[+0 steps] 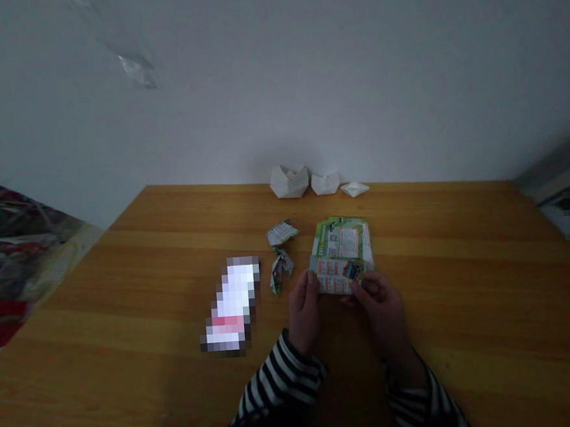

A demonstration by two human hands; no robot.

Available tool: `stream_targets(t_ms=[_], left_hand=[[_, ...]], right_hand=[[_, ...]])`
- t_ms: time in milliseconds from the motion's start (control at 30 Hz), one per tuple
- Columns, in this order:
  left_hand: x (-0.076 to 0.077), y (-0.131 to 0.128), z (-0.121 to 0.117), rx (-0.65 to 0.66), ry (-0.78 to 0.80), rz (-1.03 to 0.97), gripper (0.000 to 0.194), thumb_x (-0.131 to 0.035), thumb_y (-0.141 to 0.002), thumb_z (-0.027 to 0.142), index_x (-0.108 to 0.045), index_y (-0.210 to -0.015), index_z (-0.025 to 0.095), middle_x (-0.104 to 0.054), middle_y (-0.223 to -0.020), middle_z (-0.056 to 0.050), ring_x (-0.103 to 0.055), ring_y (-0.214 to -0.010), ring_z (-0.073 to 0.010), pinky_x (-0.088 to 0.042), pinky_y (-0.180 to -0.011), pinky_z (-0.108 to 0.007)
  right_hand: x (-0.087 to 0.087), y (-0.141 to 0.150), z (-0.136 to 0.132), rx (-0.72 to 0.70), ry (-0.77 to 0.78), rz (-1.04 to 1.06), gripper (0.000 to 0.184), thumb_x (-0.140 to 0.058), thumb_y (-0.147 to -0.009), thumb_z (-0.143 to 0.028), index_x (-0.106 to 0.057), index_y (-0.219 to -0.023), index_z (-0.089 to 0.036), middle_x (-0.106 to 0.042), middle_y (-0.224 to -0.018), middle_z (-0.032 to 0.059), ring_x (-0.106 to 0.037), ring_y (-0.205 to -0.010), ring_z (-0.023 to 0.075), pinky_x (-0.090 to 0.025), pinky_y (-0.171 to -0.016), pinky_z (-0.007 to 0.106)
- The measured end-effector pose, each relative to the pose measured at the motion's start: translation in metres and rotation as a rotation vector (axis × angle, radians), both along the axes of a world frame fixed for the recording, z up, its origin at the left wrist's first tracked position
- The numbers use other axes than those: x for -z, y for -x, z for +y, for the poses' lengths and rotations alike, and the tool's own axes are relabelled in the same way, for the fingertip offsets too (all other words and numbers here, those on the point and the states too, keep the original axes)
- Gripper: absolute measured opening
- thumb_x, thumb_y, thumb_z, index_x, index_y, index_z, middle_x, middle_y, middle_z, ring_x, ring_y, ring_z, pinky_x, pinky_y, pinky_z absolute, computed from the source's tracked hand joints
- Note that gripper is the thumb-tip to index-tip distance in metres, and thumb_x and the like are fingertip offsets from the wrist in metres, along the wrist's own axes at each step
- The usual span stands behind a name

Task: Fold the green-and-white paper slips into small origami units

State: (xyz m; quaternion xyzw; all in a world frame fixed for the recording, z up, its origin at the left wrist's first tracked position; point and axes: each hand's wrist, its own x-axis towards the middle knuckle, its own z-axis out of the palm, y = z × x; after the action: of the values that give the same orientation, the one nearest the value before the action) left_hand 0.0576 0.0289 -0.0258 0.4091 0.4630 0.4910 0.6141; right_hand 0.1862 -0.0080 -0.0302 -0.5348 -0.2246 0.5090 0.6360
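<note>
Both forearms reach in from the bottom in black-and-white striped sleeves, the left hand (304,313) pinching the near-left corner of a green-and-white printed leaflet (340,262) between thumb and fingers, the right hand (382,307) pressing its thumb on the near-right part with fingers curled beneath. The leaflet lies over the wood-grained tabletop (444,261), which meets a smooth pale wall (353,72). Nearby are a pixelated phone (233,305), creased printed paper folds (281,266) and, along the wall, angular white paper boats (289,182).
</note>
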Motion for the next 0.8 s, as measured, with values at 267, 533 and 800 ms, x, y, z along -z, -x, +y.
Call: stream_targets(t_ms=[267, 533, 800], left_hand=[[-0.008, 0.003, 0.002, -0.001, -0.036, 0.117, 0.034, -0.054, -0.084, 0.05, -0.058, -0.081, 0.017, -0.057, -0.074, -0.001, -0.051, -0.069, -0.014, -0.043, -0.065, -0.023], [-0.009, 0.001, -0.001, 0.051, -0.014, 0.115, 0.036, -0.056, -0.081, 0.053, -0.059, -0.08, 0.016, -0.059, -0.073, -0.001, -0.051, -0.067, -0.0138, -0.044, -0.063, -0.023], [-0.004, 0.002, -0.001, 0.037, 0.001, 0.134, 0.037, -0.057, -0.081, 0.051, -0.063, -0.091, 0.016, -0.064, -0.082, -0.004, -0.055, -0.075, -0.017, -0.047, -0.072, -0.028]], right_hand=[[-0.005, -0.003, 0.0, -0.033, 0.064, -0.037, 0.038, -0.079, -0.064, -0.037, -0.06, -0.092, -0.018, -0.073, -0.071, 0.0006, -0.069, -0.061, 0.0174, -0.057, -0.062, 0.029], [-0.007, -0.014, -0.001, -0.08, 0.047, -0.15, 0.028, -0.067, -0.076, -0.045, -0.071, -0.082, -0.018, -0.075, -0.077, 0.0031, -0.067, -0.065, 0.0196, -0.054, -0.059, 0.029], [-0.008, -0.013, -0.001, -0.017, 0.011, -0.209, 0.024, -0.07, -0.075, -0.038, -0.071, -0.087, -0.018, -0.074, -0.071, 0.0015, -0.067, -0.062, 0.0168, -0.056, -0.065, 0.03]])
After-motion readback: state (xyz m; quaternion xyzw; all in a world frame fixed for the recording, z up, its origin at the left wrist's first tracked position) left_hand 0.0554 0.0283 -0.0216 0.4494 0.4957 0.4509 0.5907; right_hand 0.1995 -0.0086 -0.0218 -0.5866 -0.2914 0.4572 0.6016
